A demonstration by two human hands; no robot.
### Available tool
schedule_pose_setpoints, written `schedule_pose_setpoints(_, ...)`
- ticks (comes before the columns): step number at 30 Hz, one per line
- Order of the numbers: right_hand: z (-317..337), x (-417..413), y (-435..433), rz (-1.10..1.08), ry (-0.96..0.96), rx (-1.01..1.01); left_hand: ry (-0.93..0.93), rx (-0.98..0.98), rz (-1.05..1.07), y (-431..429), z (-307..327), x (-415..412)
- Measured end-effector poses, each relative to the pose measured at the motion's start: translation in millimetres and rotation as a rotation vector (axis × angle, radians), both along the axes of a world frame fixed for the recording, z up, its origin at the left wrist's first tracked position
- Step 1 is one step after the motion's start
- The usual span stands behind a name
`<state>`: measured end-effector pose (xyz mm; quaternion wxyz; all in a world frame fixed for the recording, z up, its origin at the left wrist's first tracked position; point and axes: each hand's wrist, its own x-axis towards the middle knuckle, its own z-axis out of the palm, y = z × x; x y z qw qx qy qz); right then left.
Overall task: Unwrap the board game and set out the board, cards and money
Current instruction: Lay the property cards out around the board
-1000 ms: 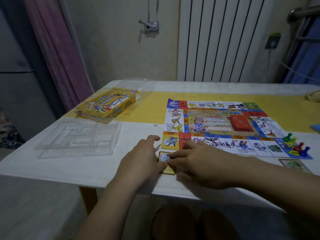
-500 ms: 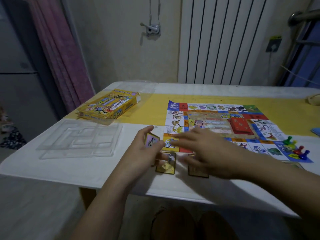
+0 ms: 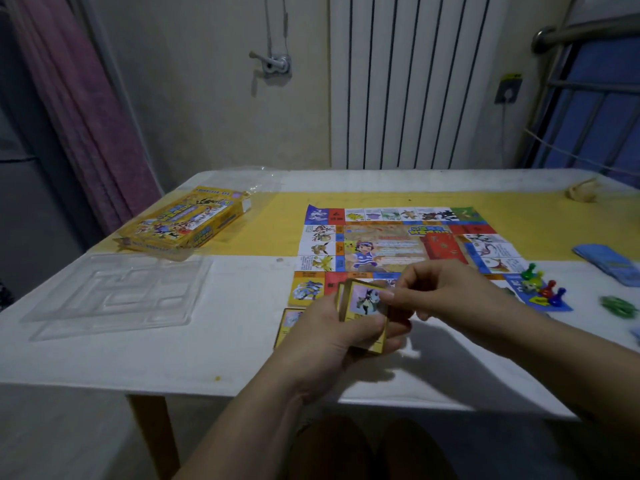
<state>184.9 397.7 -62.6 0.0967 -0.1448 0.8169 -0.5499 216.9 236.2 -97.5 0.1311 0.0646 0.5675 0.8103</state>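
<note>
**Both hands on the cards, above the table's near edge**

From my feed, the left hand (image 3: 325, 337) is curled round a stack of cards (image 3: 365, 306), gripping it from below. Its thumb (image 3: 363, 332) lies across the lower part of the front card, and the other fingers wrap behind, where I cannot see them. The stack stands nearly upright, its picture face towards the camera, lifted off the table (image 3: 207, 358).

The right hand (image 3: 446, 292) comes in from the right with its fingers bent. Its fingertips (image 3: 393, 296) pinch the upper right edge of the stack. I cannot tell whether they hold one card or several.

A single card (image 3: 289, 323) lies flat on the table just left of the left hand and partly behind it. It sits just beside the near left corner of the board (image 3: 391, 244). The board is spread flat, half on the yellow runner (image 3: 277, 223) and half on the white tabletop. A red deck (image 3: 443, 247) rests in its middle. Coloured pawns (image 3: 540, 285) cluster on its near right corner.

Further right lie a blue pile of paper (image 3: 606, 263) and something green (image 3: 620, 306), too blurred to name. On the left of the table are the yellow game box (image 3: 183, 223) and, nearer me, a clear plastic tray (image 3: 117, 299).
</note>
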Motion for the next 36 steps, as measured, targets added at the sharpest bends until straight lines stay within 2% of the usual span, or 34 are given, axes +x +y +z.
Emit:
schedule_pose_setpoints(5, -8, 9, 14, -0.009, -0.017, 0.002, 0.016, -0.151, -0.055, 7, -4, 0)
schedule_pose_setpoints(10, -15, 17, 25, 0.055, -0.045, 0.181, 0.091, -0.407, -0.138, 7, -5, 6)
schedule_pose_setpoints(14, -16, 28, 34, 0.093, -0.082, 0.257, 0.021, -0.367, -0.228, 13, -3, 15)
schedule_pose_setpoints(20, -13, 37, 48, 0.062, -0.138, 0.283, 0.145, -0.575, -0.166, 23, -8, 15)
schedule_pose_setpoints(28, -16, 45, 56, -0.058, -0.285, 0.01, 0.175, -0.533, -0.029, 42, -8, 18)
schedule_pose_setpoints(36, -16, 38, 63, -0.089, -0.214, 0.088, 0.175, -0.491, -0.059, 39, -7, 9)
